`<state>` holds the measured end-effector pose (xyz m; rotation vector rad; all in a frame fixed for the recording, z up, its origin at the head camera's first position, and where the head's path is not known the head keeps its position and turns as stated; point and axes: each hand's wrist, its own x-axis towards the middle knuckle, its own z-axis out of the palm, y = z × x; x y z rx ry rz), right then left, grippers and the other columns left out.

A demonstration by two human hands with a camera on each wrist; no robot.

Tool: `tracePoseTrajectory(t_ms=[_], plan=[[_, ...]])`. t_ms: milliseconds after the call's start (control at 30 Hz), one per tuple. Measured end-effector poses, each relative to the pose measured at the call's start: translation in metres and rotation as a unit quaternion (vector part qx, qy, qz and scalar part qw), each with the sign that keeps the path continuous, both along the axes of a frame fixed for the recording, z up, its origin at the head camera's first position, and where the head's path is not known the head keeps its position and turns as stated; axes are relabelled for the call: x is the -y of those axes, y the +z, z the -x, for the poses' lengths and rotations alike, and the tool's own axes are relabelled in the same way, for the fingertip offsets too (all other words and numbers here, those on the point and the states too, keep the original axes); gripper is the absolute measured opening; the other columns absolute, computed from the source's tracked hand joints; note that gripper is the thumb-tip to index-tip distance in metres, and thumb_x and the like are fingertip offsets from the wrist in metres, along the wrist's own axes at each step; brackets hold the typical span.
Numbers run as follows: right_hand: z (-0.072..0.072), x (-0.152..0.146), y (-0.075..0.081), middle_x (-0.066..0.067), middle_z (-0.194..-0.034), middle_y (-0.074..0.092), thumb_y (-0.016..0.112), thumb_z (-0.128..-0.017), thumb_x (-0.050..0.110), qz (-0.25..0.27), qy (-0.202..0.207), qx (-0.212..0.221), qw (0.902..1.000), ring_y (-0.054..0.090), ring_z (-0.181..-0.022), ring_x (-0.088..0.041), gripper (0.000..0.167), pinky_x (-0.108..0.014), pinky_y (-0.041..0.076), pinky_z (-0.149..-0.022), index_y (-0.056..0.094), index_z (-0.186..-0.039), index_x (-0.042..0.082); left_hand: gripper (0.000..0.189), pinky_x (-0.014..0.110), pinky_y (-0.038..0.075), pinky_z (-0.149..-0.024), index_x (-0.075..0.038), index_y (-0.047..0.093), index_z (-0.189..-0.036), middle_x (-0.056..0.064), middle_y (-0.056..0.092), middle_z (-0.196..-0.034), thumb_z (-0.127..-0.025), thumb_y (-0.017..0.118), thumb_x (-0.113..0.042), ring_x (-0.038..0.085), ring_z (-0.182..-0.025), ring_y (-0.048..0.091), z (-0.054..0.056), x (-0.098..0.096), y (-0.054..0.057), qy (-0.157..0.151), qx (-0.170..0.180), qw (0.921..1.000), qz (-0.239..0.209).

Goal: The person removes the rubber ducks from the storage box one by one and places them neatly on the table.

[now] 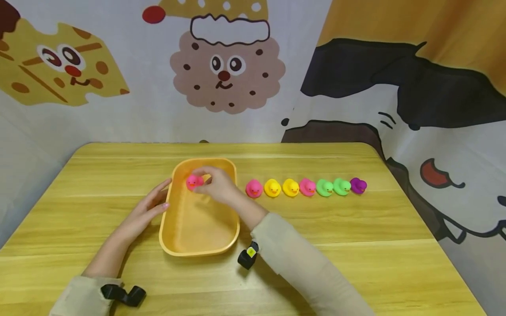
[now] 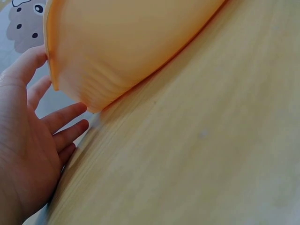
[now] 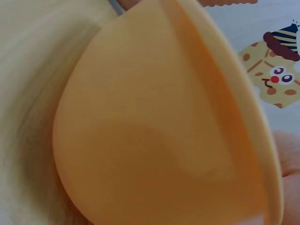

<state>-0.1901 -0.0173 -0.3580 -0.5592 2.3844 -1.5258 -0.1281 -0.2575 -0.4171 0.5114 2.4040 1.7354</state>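
An orange-yellow plastic tray [image 1: 199, 252] with rounded corners rests on the table. My right hand [image 1: 215, 186] reaches over its right side and pinches a pink rubber duck [image 1: 194, 182] at the tray's far left. What lies behind those fingers is partly hidden. With fingers spread and fairly straight, my left hand [image 1: 144, 213] touches the tray's left side; the left wrist view shows a fingertip on the rim. In the right wrist view the tray wall [image 3: 140, 117] hides most of the right hand [image 3: 288, 178].
To the tray's right runs a row of rubber ducks: a pink duck [image 1: 254, 188], two yellow ones, another pink duck [image 1: 307, 187], two green ones and a purple duck [image 1: 358, 185] at the end. A cartoon-printed curtain [image 1: 150, 118] hangs behind the wooden table [image 1: 316, 254].
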Motion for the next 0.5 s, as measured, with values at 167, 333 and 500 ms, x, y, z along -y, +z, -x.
tracePoseTrajectory(t_ms=[167,333,500], plan=[[0.004,0.004,-0.004,-0.006,-0.122,0.061,0.077,-0.081,0.004,-0.014,0.003,0.013,0.9998,0.06,-0.072,-0.013,0.046,-0.024,0.052,-0.062,0.063,-0.124,0.008,0.06,0.015,0.035,-0.092,-0.018,0.021,-0.154,0.028,0.033,-0.145,-0.101,0.046,-0.009,0.005,-0.123,0.04,0.0,-0.001,0.001,-0.005,-0.003,0.9999,-0.013],[0.007,0.007,-0.005,-0.003,-0.123,0.061,0.077,-0.081,0.006,-0.038,0.0,0.018,0.9991,0.06,-0.082,-0.012,0.047,-0.022,0.05,-0.066,0.062,-0.125,0.011,0.06,0.015,0.036,-0.092,-0.017,0.021,-0.154,0.029,0.033,-0.145,-0.101,0.047,-0.008,0.006,-0.123,0.04,0.0,0.0,0.002,-0.004,0.0,0.9998,-0.019],[0.012,0.01,-0.006,-0.002,-0.125,0.06,0.077,-0.081,0.009,-0.067,-0.003,0.005,0.9977,0.058,-0.103,-0.017,0.047,-0.023,0.048,-0.079,0.062,-0.126,0.011,0.06,0.015,0.036,-0.092,-0.016,0.021,-0.154,0.03,0.033,-0.145,-0.101,0.047,-0.008,0.003,-0.122,0.04,0.0,-0.001,0.003,-0.007,-0.001,0.9997,-0.022]])
